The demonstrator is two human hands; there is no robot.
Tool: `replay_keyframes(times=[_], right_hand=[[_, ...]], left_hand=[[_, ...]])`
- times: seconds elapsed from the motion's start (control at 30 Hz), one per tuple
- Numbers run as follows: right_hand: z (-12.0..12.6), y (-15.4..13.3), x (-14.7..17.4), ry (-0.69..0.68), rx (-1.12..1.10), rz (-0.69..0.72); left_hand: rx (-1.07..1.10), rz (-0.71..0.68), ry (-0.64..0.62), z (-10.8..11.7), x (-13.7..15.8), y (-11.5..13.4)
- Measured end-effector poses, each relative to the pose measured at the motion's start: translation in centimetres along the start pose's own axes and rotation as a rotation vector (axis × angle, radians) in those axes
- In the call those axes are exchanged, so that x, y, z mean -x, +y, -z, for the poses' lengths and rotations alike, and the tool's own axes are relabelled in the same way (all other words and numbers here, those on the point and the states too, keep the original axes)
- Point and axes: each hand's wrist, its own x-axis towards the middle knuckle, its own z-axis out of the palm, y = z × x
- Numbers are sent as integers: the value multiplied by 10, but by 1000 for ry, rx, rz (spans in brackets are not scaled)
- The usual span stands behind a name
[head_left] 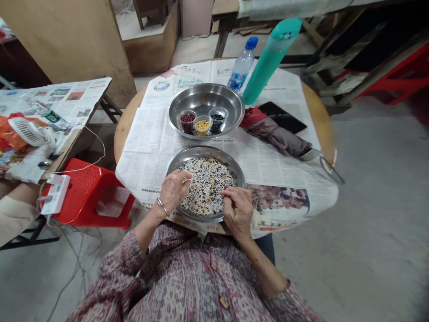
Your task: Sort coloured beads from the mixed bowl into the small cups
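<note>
A shallow metal bowl [239, 172] close to my body holds a mix of white, yellow, dark red and black grains and beans [208, 185]. Over its left side is my left hand [173, 190], a bracelet on the wrist, its fingertips pinched together on something too small to name. My right hand [238, 210] is at the right rim, fingers curled, the index finger reaching to the beans; whatever it holds is hidden. Behind stands a larger metal basin [206, 91] with three clear cups inside: red beans [187, 118], yellow beans [202, 127] and black beans [217, 118].
Newspaper [144, 147] covers the round table. A water bottle [241, 67], a green tumbler [271, 62], a folded umbrella [278, 132] and a black tablet [284, 117] lie beyond the basin. On the left, a power strip [56, 194] rests on a red stool [87, 188], near another person's arm.
</note>
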Motion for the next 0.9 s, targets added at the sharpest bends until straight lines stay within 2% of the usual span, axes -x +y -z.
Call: replay_keyframes(times=[0.17,0.47,0.77,0.9], right_hand=[[0,0,0,4,-17,-16],[0,2,1,8,-10,19],[0,0,0,4,-18,3],[0,-1,-1,1,-28,-11]], left_hand=[[-156,-45,-48,-11,5,-4],[-446,-48,-119,-11,1,0],[-347,-39,-74,-17,-1,-7],[-160,-5,-16,-12,-2,-4]])
